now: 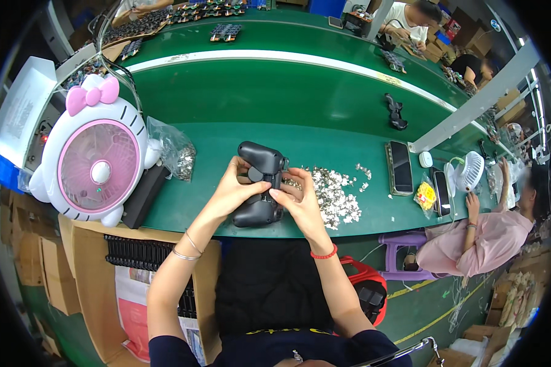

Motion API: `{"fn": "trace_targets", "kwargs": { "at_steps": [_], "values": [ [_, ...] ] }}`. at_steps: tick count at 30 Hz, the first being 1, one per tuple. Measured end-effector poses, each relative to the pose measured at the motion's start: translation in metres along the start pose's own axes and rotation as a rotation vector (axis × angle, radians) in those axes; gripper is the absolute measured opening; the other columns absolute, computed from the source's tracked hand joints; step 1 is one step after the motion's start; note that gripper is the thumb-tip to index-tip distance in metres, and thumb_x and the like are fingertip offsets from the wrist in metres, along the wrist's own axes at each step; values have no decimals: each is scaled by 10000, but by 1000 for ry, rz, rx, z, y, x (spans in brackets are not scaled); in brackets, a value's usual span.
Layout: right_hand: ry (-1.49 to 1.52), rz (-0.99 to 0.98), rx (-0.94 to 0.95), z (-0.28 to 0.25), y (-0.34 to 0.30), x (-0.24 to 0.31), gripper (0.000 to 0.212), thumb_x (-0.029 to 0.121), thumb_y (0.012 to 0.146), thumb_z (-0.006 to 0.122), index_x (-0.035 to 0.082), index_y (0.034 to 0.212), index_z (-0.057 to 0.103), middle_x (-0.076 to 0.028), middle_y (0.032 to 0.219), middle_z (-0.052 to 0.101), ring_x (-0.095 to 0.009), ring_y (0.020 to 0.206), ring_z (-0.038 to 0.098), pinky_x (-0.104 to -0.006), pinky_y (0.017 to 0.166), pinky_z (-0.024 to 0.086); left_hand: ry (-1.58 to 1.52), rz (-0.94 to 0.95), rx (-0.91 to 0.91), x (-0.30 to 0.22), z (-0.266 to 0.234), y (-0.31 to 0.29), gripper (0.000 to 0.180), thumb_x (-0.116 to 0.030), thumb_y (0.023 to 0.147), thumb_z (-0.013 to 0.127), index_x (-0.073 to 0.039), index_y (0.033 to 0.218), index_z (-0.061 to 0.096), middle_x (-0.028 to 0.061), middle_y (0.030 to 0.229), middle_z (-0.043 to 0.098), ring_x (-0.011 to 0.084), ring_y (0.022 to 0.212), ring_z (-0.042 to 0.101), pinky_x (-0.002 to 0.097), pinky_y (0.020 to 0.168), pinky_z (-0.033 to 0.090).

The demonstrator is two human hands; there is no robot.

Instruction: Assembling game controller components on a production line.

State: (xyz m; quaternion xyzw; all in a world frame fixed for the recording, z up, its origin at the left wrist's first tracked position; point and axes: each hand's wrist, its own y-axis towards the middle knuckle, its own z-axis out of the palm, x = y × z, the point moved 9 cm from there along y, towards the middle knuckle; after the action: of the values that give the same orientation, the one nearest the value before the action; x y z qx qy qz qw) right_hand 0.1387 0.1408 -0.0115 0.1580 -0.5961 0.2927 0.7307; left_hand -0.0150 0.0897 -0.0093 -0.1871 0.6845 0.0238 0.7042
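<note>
A black game controller (257,213) is held on end over the green bench, one grip pointing away from me and the other toward me. My left hand (236,191) is closed around its left side, thumb pressed near the middle. From the other side my right hand (302,205) grips it, its thumb meeting the left one at the controller's centre. The fingers behind the controller are partly hidden. Just right of my right hand lies a loose pile of small silvery metal pieces (337,199), with a few scattered beyond it.
Left on the bench stand a pink-and-white fan (73,165), a clear bag of small parts (180,159) and a dark box (146,199). Rightward are a phone (400,168), a black controller part (396,113) and a small white fan (469,171). A co-worker (483,238) sits at right; an open carton (98,275) is below left.
</note>
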Motion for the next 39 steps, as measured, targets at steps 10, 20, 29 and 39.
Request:
{"fn": "trace_targets", "kwargs": {
  "at_steps": [10,20,29,39],
  "values": [
    [-82,-178,27,28,-47,47,1109,49,754,843,-37,1588,117,-241,1424,494,-282,1325,509,-391,1119,393,-309,272,-79,-34,6,-59,933,-89,753,868,-53,1487,292,138,1445,455,266,1365,443,420,1157,341],
    [-823,-560,-351,37,-95,100,1144,216,659,946,-140,1504,262,-304,1416,488,-419,1262,543,-461,1061,435,62,461,-135,-51,52,-151,981,-75,819,795,84,1550,161,258,1514,392,344,1424,399,441,1194,271],
    [-834,-647,-77,50,-130,106,1006,91,722,795,-124,1522,224,-312,1534,382,-440,1381,430,-486,1147,324,-225,321,-159,-43,45,-147,1124,-39,780,827,95,1563,31,239,1578,266,309,1480,279,402,1228,198],
    [-1012,-771,37,87,-169,104,793,203,719,731,-86,1391,427,-255,1428,544,-344,1327,495,-524,1153,281,-614,161,-147,-14,37,-157,1021,-70,776,822,-29,1565,175,156,1476,415,249,1367,437,386,1151,359]
  ]
}}
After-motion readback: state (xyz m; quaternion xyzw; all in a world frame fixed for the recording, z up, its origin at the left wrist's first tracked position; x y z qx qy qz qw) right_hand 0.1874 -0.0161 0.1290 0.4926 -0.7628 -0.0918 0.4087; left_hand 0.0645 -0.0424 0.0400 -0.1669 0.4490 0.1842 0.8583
